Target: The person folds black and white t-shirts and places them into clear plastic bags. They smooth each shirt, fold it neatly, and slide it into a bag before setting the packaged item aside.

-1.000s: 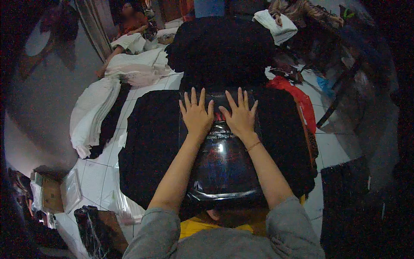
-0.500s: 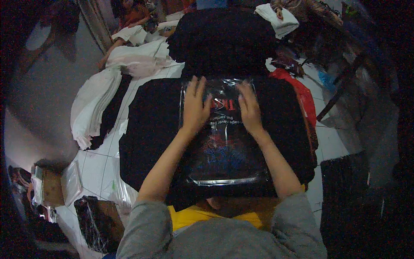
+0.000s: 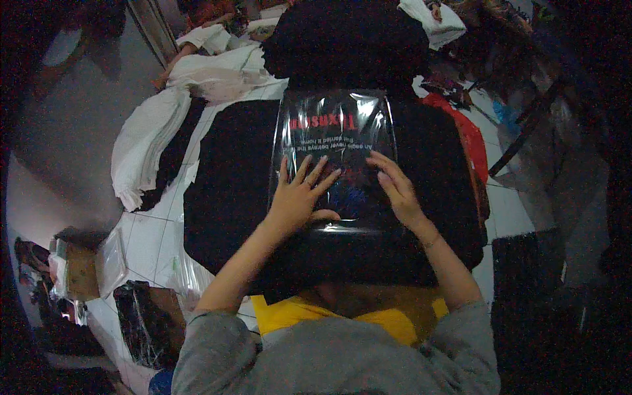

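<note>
A clear plastic bag [image 3: 339, 141] lies flat, with a folded black printed shirt [image 3: 329, 161] inside; red, white and blue print shows through it. Under the bag spreads a wide pile of black cloth [image 3: 224, 184]. My left hand [image 3: 299, 197] rests on the bag's near left part, fingers spread. On the right edge of the bag is my right hand [image 3: 398, 194], its fingers stretched out and slightly bent. Neither hand grips anything that I can see.
Beyond the pile stands a tall stack of black cloth [image 3: 345, 46]. White folded cloths [image 3: 148, 148] lie at the left, and a red bag [image 3: 461, 135] at the right. Near left are a cardboard box [image 3: 82, 270] and a dark plastic-wrapped bundle [image 3: 145, 322]. Another person's arm [image 3: 174, 62] shows far left.
Both hands have slid back toward me from the bag's far end. The bag with the shirt has shifted away from me, and more of its print is uncovered.
</note>
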Demonstrator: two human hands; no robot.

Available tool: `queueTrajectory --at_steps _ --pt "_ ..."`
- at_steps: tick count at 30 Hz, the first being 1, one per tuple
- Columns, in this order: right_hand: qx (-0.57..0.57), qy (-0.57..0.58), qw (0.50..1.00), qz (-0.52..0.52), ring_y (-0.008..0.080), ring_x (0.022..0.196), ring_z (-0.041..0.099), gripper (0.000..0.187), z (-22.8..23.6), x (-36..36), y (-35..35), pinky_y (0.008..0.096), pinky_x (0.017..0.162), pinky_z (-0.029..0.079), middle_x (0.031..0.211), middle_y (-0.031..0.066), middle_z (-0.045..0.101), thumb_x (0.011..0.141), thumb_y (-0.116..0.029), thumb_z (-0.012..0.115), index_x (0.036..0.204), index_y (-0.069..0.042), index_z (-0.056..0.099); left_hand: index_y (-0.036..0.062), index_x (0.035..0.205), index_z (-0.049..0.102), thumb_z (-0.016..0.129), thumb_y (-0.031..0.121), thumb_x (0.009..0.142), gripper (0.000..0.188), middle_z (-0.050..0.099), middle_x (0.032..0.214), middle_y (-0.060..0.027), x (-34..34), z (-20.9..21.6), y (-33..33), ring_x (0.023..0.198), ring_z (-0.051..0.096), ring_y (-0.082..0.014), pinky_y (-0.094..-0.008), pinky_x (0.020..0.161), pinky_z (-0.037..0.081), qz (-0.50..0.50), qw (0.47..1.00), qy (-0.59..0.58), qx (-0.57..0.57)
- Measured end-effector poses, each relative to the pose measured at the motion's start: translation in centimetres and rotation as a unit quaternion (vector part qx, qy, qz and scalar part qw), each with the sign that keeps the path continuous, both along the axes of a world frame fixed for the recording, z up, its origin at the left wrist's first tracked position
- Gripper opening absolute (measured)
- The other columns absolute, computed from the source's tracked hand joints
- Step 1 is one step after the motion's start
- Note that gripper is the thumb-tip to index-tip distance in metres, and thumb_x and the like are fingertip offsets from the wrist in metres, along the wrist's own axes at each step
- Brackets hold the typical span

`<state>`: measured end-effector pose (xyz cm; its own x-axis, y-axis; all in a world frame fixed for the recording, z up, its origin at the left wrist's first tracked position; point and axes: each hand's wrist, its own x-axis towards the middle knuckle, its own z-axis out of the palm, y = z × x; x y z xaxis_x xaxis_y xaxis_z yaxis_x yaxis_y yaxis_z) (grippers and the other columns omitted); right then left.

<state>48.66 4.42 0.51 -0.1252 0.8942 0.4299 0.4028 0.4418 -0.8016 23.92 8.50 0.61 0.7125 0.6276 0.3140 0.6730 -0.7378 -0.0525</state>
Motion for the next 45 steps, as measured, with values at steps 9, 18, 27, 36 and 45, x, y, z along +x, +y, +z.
queueTrajectory --at_steps 9,18,27,36,45 --pt "0.104 -0.324 0.937 -0.082 0.0265 0.125 0.049 0.037 -2.2 4.0 -5.9 0.0433 0.105 0.035 0.131 0.0098 0.055 0.085 0.003 0.045 0.118 -0.006 0.062 0.0086 0.107 0.059 0.054 0.012 0.079 0.028 0.057 0.093 -0.0067 11.0 -2.9 -8.4 0.088 0.056 -0.0234 -0.0342 0.074 0.046 -0.074 0.993 -0.087 -0.024" --pt "0.074 -0.296 0.947 -0.101 0.0230 0.122 0.052 0.039 -2.4 4.0 -5.3 0.0426 0.107 0.032 0.127 0.0064 0.059 0.083 0.005 0.047 0.114 -0.010 0.065 0.0033 0.098 0.057 0.054 0.010 0.077 0.022 0.056 0.091 -0.0107 13.3 -4.3 -10.1 0.086 0.055 -0.0256 -0.0362 0.073 0.046 -0.005 0.988 -0.149 -0.048" --pt "0.051 -0.319 0.940 -0.108 0.0205 0.122 0.052 0.035 -2.7 3.9 -5.2 0.0526 0.112 0.020 0.128 0.0024 0.058 0.086 0.000 0.047 0.113 -0.013 0.065 0.0019 0.091 0.057 0.052 0.008 0.080 0.014 0.056 0.091 -0.0139 14.2 -6.0 -9.5 0.088 0.055 -0.0295 -0.0396 0.078 0.047 0.002 0.966 -0.242 -0.089" --pt "0.067 -0.359 0.923 -0.120 0.0214 0.121 0.053 0.033 -2.9 4.0 -5.2 0.0548 0.113 0.015 0.128 0.0029 0.057 0.088 -0.001 0.045 0.112 -0.013 0.065 0.0014 0.091 0.059 0.053 0.008 0.079 0.015 0.057 0.092 -0.0147 14.6 -5.4 -9.5 0.089 0.057 -0.0288 -0.0396 0.079 0.048 0.000 0.975 -0.194 -0.110" --pt "0.065 -0.337 0.932 -0.118 0.0209 0.120 0.054 0.038 -2.6 3.7 -5.4 0.0552 0.113 0.014 0.127 0.0040 0.059 0.088 0.005 0.041 0.112 -0.012 0.065 0.0025 0.095 0.065 0.053 0.003 0.080 0.019 0.062 0.095 -0.0185 -9.5 -6.1 -7.8 0.092 0.059 -0.0357 -0.0441 0.081 0.047 0.174 0.943 -0.282 -0.015"
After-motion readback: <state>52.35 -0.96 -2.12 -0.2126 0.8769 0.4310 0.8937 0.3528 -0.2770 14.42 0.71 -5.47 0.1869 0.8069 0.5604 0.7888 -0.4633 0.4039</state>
